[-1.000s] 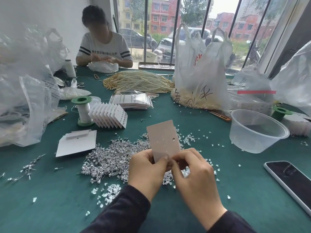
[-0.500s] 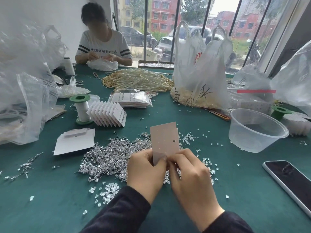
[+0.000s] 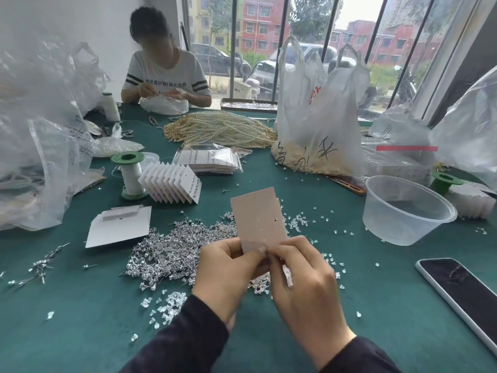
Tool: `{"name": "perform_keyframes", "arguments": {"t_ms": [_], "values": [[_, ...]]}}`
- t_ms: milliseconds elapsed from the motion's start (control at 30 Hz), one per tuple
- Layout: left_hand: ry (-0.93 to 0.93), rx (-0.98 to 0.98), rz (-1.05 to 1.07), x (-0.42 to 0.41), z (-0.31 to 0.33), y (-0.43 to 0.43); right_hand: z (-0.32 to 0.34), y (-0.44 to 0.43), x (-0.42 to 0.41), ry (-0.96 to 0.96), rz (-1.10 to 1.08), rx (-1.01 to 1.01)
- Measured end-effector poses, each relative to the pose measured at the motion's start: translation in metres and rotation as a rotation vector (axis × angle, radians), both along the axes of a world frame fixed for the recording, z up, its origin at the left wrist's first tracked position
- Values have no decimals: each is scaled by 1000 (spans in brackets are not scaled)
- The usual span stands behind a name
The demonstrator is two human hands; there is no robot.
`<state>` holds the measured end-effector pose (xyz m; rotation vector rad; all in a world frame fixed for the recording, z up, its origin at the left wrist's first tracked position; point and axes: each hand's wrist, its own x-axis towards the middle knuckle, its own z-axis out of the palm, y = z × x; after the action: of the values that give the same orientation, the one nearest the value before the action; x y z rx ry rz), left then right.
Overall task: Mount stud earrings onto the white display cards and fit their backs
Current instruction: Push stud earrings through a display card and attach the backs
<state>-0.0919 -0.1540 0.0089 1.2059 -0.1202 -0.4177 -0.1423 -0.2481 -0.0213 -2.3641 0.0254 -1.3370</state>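
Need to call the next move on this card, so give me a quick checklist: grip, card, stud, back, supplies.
1. Grip: left hand and right hand both pinch the display card at its lower edge: ok.
2. Card held above the green table, upright: ok.
3. Stud through card: one dark dot shows, post or empty hole: cannot tell.
4. Back between fingertips: hidden: cannot tell.
5. Stud pile and clear backs lie close by: ok.

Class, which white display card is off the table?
The card pinched at its lower edge by the left hand and right hand, held upright; the fanned cards and the flat card rest on the table.
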Motion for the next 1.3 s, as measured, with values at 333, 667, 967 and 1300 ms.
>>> {"name": "perform_keyframes", "arguments": {"t_ms": [333, 667, 967, 1300], "values": [[-86, 103, -95, 1, 4, -1, 1, -6, -1, 14, 33, 126], [-163, 152, -39, 0, -2, -3, -1, 0, 0, 62, 25, 85], [-134, 104, -86, -3, -5, -3, 0, 0, 0, 56, 16, 61], [-142, 183, -22, 1, -9, -6, 3, -2, -1, 88, 19, 134]]}}
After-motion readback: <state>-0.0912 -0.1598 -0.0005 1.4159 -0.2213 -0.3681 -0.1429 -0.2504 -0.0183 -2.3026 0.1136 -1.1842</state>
